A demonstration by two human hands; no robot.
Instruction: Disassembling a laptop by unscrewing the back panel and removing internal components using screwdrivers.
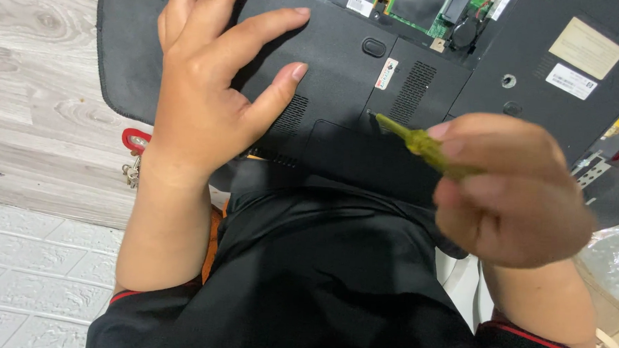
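Black laptop (369,79) underside up, steadied by left hand (209,86).
Left fingers (274,26) spread flat; right hand (510,197) clamps yellow-green screwdriver (422,144), tip at a screw.

1. You work at an informal repair bench: an upturned laptop (425,81) with exposed circuit board (428,12) at 12 o'clock.
2. Black mat (123,54) on wood-grain top (34,113), 10 o'clock.
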